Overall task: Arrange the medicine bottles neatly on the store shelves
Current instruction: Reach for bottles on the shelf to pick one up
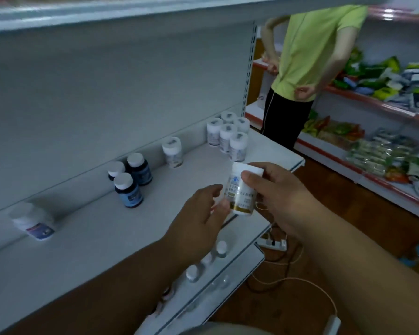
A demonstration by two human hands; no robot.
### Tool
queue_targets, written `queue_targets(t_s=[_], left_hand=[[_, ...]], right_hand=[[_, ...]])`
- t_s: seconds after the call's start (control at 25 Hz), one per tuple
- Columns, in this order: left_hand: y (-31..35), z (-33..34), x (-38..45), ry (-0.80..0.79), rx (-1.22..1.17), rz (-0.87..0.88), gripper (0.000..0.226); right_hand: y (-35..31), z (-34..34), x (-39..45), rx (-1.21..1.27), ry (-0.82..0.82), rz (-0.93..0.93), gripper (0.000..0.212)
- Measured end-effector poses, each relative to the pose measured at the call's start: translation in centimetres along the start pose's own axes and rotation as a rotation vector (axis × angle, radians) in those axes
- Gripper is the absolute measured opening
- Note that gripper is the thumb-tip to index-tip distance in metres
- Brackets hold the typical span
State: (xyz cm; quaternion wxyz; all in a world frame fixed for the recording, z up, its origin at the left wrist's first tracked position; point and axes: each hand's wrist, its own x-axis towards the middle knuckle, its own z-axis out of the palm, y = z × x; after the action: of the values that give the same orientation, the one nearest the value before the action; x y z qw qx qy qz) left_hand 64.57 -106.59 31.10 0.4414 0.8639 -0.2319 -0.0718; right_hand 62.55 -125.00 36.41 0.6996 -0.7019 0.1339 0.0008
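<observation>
A white bottle held over the shelf's near edge, ready to be placed.

Nearest, small white-capped bottles (205, 264) sit on the lower shelf (240, 269), partly hidden by the left forearm. Above them the right hand (283, 199) has thumb and fingers clamped round the white bottle with the gold band (240, 192), tilted with its label turned up, probably for reading; the left hand (198, 218) has loosely spread fingers touching its lower side, seemingly to steady it, though contact is hard to judge. The bottle hangs just over the front lip of the middle shelf (87, 243), whose right corner lies close by. Open room lies on the shelf to the left of the hands. Further back stand three dark bottles (131, 182), a lone white bottle (172, 152), and at the far right a tidy white cluster (229, 135), likely its group.
</observation>
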Motion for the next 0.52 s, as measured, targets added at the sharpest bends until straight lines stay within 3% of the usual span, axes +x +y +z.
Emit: queue_targets(t_s=[0.2, 0.36, 0.52], left_hand=[[-2.2, -0.5, 5.9, 0.081, 0.312, -0.238, 0.085], [-4.1, 0.2, 9.6, 0.243, 0.571, -0.349, 0.066], [-4.8, 0.3, 12.6, 0.426, 0.746, -0.390, 0.058]], right_hand=[[-1.0, -0.2, 10.2, -0.473, -0.154, -0.125, 0.036], [-0.9, 1.3, 17.1, -0.778, -0.328, -0.243, 0.035], [-1.0, 3.2, 22.5, -0.925, -0.505, -0.330, 0.054]])
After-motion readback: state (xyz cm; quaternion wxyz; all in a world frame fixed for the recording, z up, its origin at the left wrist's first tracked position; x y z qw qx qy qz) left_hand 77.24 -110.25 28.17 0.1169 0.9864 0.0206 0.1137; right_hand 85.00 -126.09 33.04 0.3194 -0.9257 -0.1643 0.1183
